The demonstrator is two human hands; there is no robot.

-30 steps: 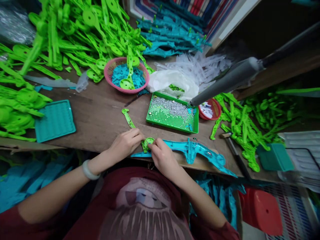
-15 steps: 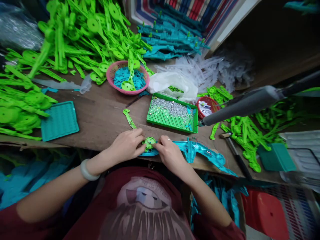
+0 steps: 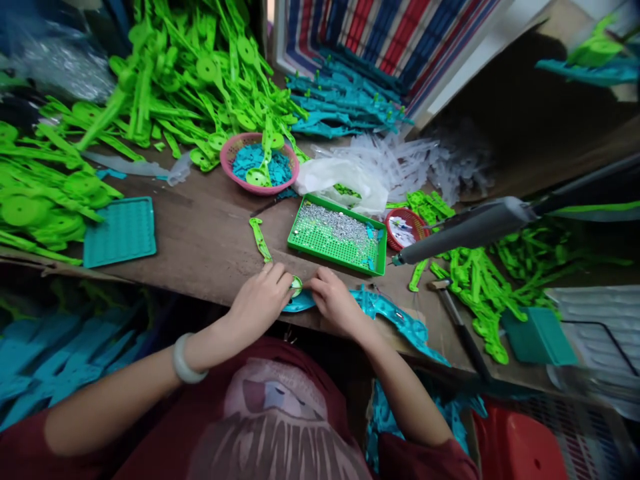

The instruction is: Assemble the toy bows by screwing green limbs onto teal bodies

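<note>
On the table's front edge lies a long blue plastic part (image 3: 400, 319), shaped like a toy bow. A green round plastic piece (image 3: 297, 285) sits on its left end, partly covered by fingers. My left hand (image 3: 264, 293) is closed, fingertips pressed together at the left side of the green piece. From the right, my right hand (image 3: 334, 299) pinches close beside the same piece. A thin line crosses between the fingertips; its kind is too small to tell. What either hand grips is hidden. Just beyond my left hand rests a green plastic arm (image 3: 260, 240).
A green tray (image 3: 325, 250) of small metal pieces stands ahead, beside a pink basket (image 3: 230, 170) of blue parts and a red basket (image 3: 423, 228). An electric screwdriver (image 3: 465, 230) hangs at right, near a hammer (image 3: 463, 327). Green parts (image 3: 200, 80) pile up left.
The camera view has shifted slightly. My hands stay at the green round piece, and the left fingers now cover more of it. The blue part looks slightly more tilted in view.
</note>
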